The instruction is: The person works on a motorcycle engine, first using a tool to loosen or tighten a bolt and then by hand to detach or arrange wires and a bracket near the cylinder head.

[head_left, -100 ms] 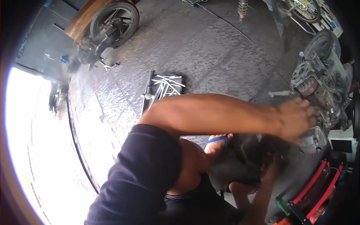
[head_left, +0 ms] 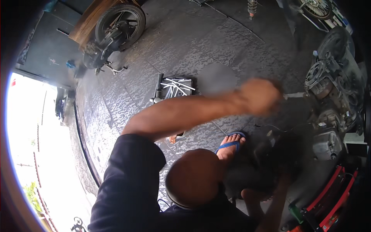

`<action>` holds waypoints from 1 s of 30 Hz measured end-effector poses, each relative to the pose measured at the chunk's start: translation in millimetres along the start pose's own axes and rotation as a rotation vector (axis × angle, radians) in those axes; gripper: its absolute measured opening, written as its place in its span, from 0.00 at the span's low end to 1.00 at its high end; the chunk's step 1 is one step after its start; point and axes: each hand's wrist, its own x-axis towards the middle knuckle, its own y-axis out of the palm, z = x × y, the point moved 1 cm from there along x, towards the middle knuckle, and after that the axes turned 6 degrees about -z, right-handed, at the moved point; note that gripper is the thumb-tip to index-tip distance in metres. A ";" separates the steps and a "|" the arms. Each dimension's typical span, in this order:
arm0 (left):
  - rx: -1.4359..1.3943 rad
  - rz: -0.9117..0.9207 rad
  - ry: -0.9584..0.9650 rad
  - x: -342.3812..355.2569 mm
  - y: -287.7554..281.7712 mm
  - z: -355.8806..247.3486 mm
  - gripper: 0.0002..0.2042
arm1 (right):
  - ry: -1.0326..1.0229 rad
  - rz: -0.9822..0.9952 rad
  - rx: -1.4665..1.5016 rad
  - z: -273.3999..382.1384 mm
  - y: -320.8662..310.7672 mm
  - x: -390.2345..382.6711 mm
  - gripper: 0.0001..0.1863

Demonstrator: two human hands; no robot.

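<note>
White strips [head_left: 177,86] lie across a dark tray-like piece [head_left: 189,82], upper centre! Left hand [head_left: 261,96] blurs right of centre, right hand [head_left: 285,174] in shadow, lower right; can't tell how their fingers sit. Engine [head_left: 326,87], far right.

A dark short sleeve [head_left: 127,174], lightly creased, ends near the elbow between seven and eight o'clock. Dark cloth [head_left: 205,216] borders a rounded bare knee [head_left: 193,178] at six. At four, a blue-strapped flip-flop [head_left: 227,146] fits a bare foot [head_left: 234,138].
</note>
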 end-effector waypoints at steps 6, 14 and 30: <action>0.267 0.036 -1.161 -253.0 -23.6 192.4 0.17 | -0.061 0.074 -0.296 -15.3 -4.5 2.5 0.21; 0.031 -0.252 -1.221 -368.4 73.5 83.5 0.11 | -0.210 0.624 -0.439 -3.8 107.5 -87.2 0.20; -1.299 -1.030 -1.266 -185.9 124.3 -24.4 0.13 | -1.219 0.487 -0.864 25.0 257.5 -45.0 0.18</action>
